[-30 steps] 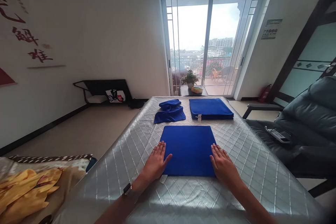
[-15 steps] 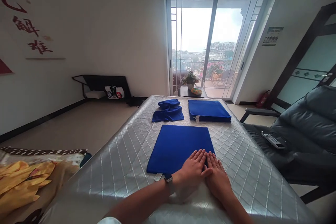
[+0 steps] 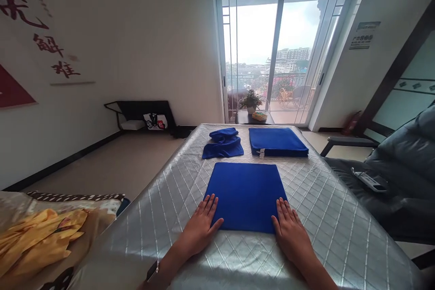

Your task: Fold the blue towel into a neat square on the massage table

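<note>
Spread flat on the silver quilted table cover lies a smooth blue cloth, near me. My left hand rests palm down over its left edge, fingers stretched out and thumb apart. At the right edge, my right hand lies flat too, its fingertips on the cloth. Neither hand grips anything. Beyond the cloth, a neat stack of folded blue cloths sits at the far right, a white tag showing at its front. To its left is a crumpled blue cloth.
A dark padded chair with a remote control on it stands to the right. Yellow fabric lies low at the left. Past the table's far edge, a potted plant stands before the sliding glass door.
My left hand has moved from the cloth's right side across to its left edge. My right hand stays by the right edge. The view has shifted slightly left.
</note>
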Demonstrator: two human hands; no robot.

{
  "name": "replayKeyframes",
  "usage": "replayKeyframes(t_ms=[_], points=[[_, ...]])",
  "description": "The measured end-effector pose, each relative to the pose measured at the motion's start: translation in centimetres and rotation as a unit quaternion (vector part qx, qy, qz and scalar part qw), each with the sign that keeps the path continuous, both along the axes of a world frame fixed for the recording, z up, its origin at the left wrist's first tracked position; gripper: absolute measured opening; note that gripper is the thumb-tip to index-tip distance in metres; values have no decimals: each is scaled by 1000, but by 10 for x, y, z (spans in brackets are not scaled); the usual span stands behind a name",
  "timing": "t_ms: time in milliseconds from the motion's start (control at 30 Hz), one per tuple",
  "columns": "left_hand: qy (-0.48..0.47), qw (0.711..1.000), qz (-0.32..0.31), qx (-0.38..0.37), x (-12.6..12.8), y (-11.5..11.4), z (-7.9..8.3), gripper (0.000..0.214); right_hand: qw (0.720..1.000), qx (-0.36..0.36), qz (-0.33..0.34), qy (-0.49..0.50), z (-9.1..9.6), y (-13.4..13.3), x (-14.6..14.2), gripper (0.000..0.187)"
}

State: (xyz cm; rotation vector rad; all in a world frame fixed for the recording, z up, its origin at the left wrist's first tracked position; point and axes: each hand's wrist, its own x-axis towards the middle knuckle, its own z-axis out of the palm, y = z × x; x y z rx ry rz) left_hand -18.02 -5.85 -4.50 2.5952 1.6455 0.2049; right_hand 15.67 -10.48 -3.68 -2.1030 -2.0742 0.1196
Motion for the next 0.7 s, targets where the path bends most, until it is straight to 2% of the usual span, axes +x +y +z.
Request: replayKeyframes(t_ms=[200,333,433,600,700], points=[[-19,1000,-1,4,6,-1,2,73,998,-27,18,-57,8,7,5,65],[-24,1000,1,-4,8,-3,4,73,996,-28,28,-77,22,29,5,65],[-25,1000,5,-10,6,-4,8,74,996,-35,7,-80,24,46,3,65],[-1,998,21,-66,12,2,31,83,996,-24,-10,-88,10,55,4,65],[-1,998,-6,-62,50,10,51,86,996,-5,-10,-89,4,54,6,64]])
